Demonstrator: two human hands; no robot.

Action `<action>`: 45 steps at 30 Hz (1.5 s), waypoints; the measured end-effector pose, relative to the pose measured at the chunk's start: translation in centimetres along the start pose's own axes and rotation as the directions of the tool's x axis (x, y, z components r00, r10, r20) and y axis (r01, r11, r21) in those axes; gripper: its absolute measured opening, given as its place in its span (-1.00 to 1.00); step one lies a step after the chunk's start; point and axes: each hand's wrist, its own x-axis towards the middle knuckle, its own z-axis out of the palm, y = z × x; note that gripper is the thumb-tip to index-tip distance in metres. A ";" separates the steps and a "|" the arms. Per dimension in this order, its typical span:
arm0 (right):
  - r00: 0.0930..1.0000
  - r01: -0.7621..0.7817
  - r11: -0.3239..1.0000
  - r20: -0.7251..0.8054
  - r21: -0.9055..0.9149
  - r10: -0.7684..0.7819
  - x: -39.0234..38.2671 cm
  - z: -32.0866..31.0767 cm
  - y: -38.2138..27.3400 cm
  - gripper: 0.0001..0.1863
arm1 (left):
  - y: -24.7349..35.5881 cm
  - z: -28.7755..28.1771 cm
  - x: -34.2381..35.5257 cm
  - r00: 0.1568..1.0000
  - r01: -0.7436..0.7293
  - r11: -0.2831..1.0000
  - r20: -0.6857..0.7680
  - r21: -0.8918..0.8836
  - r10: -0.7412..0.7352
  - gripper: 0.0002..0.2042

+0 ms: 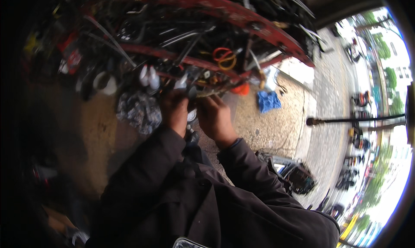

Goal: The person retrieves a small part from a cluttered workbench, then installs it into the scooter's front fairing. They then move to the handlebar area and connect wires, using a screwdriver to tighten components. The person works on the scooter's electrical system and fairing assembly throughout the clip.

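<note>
My left hand [174, 114] and my right hand [215, 120] are close together at the front of a red metal rack [259, 30]. The fingers of both are curled inward. A small dark, rounded piece [192, 92] shows between the fingertips, too blurred to name. My right fingertips lie by a pale, narrow strip, which I cannot make out either. Just beyond the hands, white bottles [149, 77] stand at the rack's lower edge.
Metal tools and rods crowd the rack, with a red and yellow coil [225, 58] hanging there. A crumpled plastic bag [138, 112] lies at left, a blue cloth [269, 101] on the ground at right. A black machine part [298, 176] sits beside my right arm; motorbikes line the street beyond.
</note>
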 end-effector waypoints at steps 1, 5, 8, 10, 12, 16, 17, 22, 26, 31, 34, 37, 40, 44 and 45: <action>0.999 -0.038 0.998 -0.031 -0.050 0.036 -0.9 -0.6 -0.3 -0.85 | -0.5 0.6 0.0 1.000 0.024 0.997 -0.009 0.078 -0.023 -0.85; 0.911 -0.323 0.918 -0.185 0.232 0.368 -5.0 -2.0 -1.0 -0.90 | -2.2 2.1 -1.9 0.975 0.051 0.990 0.207 0.132 -0.077 -0.85; 0.653 -0.611 0.627 -0.141 0.482 0.745 -9.5 -2.7 -2.3 -0.91 | -2.9 2.2 -5.0 0.913 0.113 0.970 0.363 0.214 -0.187 -0.81; 0.591 -0.581 0.609 -0.236 0.540 0.772 -12.8 -2.8 -3.7 -0.83 | -3.2 2.3 -7.4 0.860 0.212 0.942 0.408 0.262 -0.307 -0.77; 0.530 -0.552 0.613 -0.329 0.566 0.782 -16.5 -2.8 -5.4 -0.70 | -3.6 2.6 -10.3 0.806 0.249 0.919 0.461 0.306 -0.372 -0.74; 0.268 -0.442 0.581 -0.518 0.683 0.812 -24.4 -2.8 -9.6 -0.82 | -4.5 2.7 -16.9 0.574 0.392 0.759 0.506 0.520 -0.643 -0.75; 0.248 -0.448 0.603 -0.557 0.660 0.793 -26.5 -2.8 -10.7 -0.83 | -4.9 2.5 -18.8 0.507 0.438 0.716 0.508 0.544 -0.696 -0.75; 0.052 -0.478 0.544 -0.596 0.689 0.801 -37.7 -3.3 -16.6 -0.85 | -7.3 0.3 -28.8 0.232 0.506 0.487 0.432 0.712 -0.872 -0.80; -0.121 -0.348 0.590 -0.659 0.729 0.743 -47.6 -1.8 -21.8 -0.87 | -9.8 -3.1 -38.5 0.095 0.425 0.396 0.396 0.814 -0.913 -0.81; -0.302 -0.275 0.551 -0.615 0.788 0.728 -61.4 0.4 -28.8 -0.90 | -13.3 -9.1 -52.0 -0.012 0.280 0.282 0.297 0.918 -0.955 -0.82; -0.406 -0.255 0.568 -0.620 0.783 0.672 -68.7 1.3 -32.9 -0.90 | -15.1 -12.6 -59.8 -0.086 0.210 0.242 0.264 0.947 -0.961 -0.80; -0.532 -0.245 0.621 -0.638 0.745 0.556 -74.1 2.0 -36.4 -0.90 | -16.6 -15.4 -66.7 -0.173 0.139 0.201 0.224 0.970 -0.959 -0.78; -0.620 -0.189 0.624 -0.585 0.758 0.523 -78.7 2.1 -38.8 -0.89 | -18.4 -17.2 -72.0 -0.246 0.065 0.182 0.193 0.981 -0.950 -0.64; -0.715 -0.207 0.589 -0.532 0.781 0.454 -84.7 1.2 -40.0 -0.86 | -22.4 -18.1 -78.1 -0.312 -0.012 0.137 0.127 0.990 -0.942 -0.57; -0.730 -0.222 0.579 -0.527 0.785 0.435 -86.3 0.8 -40.0 -0.85 | -23.6 -18.1 -79.7 -0.323 -0.021 0.131 0.118 0.991 -0.939 -0.54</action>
